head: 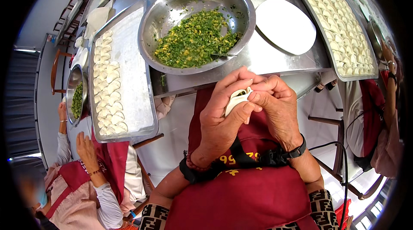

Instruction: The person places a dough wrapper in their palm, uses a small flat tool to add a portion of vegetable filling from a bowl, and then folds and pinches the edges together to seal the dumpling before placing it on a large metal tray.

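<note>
Between my two hands, over my dark red apron, a dumpling point(237, 101) is held partly folded, with green filling showing in its opening. My left hand point(226, 110) cups it from the left, thumb against the dough. The fingertips of my right hand point(271, 101) pinch its edge on the right. Beyond my hands stands a large steel bowl point(145, 46) of chopped green and yellow filling point(196, 39), with a metal utensil point(226, 55) lying in it at the near side.
Rows of dumplings point(108, 101) line the left part of a metal tray point(154, 113). A white plate point(285, 25) lies right of the bowl; farther right is a tray full of dumplings point(342, 30). Co-workers sit at left point(87, 178) and right point(387, 146). A cable point(346, 165) hangs at right.
</note>
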Demonstrator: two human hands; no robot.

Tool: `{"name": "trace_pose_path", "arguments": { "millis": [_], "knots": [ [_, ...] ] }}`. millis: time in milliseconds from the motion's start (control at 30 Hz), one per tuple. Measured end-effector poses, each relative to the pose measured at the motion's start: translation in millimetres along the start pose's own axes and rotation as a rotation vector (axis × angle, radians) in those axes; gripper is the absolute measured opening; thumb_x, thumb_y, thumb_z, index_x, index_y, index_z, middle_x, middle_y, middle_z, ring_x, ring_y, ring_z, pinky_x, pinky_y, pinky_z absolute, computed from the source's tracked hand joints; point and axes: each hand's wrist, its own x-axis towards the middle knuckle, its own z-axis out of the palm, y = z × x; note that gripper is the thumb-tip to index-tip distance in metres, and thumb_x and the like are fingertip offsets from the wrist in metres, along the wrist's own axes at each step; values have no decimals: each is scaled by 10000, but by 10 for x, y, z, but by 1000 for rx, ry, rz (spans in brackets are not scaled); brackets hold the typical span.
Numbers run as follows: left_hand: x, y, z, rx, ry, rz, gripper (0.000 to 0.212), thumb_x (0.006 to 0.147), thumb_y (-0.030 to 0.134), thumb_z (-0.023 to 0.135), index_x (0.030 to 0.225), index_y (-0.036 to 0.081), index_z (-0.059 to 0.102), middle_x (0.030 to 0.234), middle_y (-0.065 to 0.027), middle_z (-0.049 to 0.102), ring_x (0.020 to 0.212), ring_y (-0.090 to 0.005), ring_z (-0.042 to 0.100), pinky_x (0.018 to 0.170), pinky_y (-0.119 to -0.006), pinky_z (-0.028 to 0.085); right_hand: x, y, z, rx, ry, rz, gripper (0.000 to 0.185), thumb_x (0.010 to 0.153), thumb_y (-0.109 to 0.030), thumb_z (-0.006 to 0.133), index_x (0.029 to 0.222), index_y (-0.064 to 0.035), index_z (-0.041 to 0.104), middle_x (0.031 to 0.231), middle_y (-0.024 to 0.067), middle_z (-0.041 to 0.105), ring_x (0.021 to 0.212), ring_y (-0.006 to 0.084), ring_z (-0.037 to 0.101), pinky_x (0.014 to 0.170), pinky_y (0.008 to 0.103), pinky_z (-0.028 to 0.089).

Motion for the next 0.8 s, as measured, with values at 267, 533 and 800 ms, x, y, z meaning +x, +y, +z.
{"name": "trace_pose_path", "arguments": {
  "millis": [267,533,800],
  "knots": [
    [-44,66,10,19,24,-158,506,963,55,605,1429,-31,428,1108,-134,644,777,-119,626,638,-230,492,24,-58,42,-110,56,98,127,893,22,671,1019,39,671,1358,185,563,743,99,589,648,238,518],
    [-57,64,-12,14,-59,-206,557,974,60,591,1477,-19,366,960,-109,663,753,-106,608,646,-221,484,-3,4,-99,-105,-70,-5,118,904,15,657,1016,46,673,1286,167,606,646,79,528,592,236,493],
    [-57,60,-38,15,-80,-179,475,1007,89,547,1454,-3,417,1030,-69,644,769,-69,585,642,-206,477,-19,-142,-13,-61,-106,131,108,910,0,651,1015,24,650,918,119,674,690,118,600,815,294,543]
  ]
}}
